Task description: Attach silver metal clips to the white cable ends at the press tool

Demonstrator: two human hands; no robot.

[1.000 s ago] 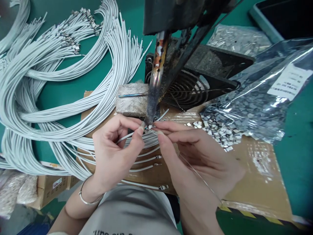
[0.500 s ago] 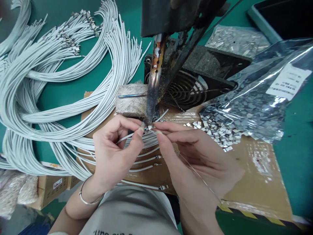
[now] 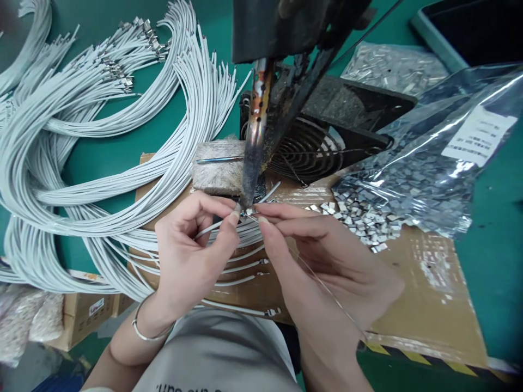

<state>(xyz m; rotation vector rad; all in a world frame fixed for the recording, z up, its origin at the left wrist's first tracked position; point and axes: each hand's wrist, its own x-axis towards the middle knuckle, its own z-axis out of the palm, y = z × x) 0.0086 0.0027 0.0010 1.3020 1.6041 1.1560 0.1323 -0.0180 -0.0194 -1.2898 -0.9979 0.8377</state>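
Note:
Thumb and finger of my left hand [image 3: 196, 239] pinch a white wire [image 3: 209, 229] close to its end, just under the tip of a soldering iron [image 3: 254, 144] held in a black mount. At that tip sits a small silver metal terminal [image 3: 249, 212], between the fingertips of both hands. My right hand [image 3: 318, 256] is closed on a thin strand of solder wire [image 3: 322, 284], which trails down across the palm toward the wrist. The exact contact at the iron's tip is partly covered by my fingers.
Bundles of white wires [image 3: 102, 179] fill the left side. A sponge-like block [image 3: 217, 177] lies behind my left hand, beside a black fan [image 3: 310, 149]. Loose metal terminals [image 3: 368, 220] spill from a plastic bag [image 3: 429, 163] at right. Cardboard [image 3: 429, 294] lies beneath.
My right hand has shifted very slightly left. The left hand stays almost still, and the wire and terminal remain at the iron's tip.

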